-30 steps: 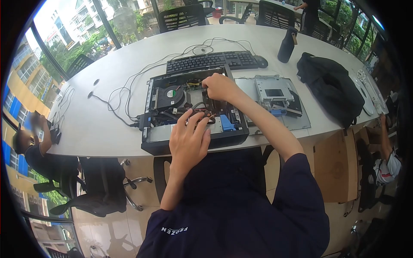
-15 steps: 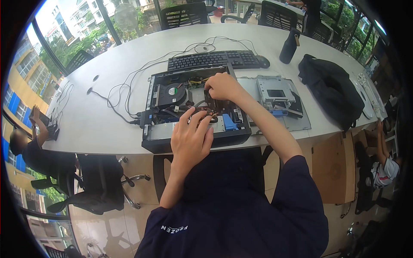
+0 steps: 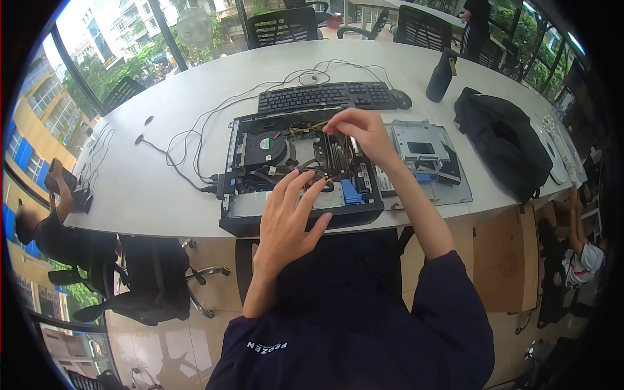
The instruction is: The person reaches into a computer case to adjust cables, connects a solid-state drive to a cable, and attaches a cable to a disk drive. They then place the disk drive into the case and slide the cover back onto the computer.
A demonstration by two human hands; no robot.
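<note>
Lifting from its earlier spot, the right hand (image 3: 365, 135) is curling above the open computer (image 3: 250, 205) at frame center, its grip unclear; the left hand (image 3: 286, 218) is spreading fingers over cables (image 3: 314, 167).

Looks forward and steeply down from the wearer's head.
Faces over the dark shirt (image 3: 364, 312) and across the white table (image 3: 175, 208), with the open computer case (image 3: 250, 205) near, at mid-frame; reaches wide to a far chair (image 3: 283, 27), blackening at the corners.
</note>
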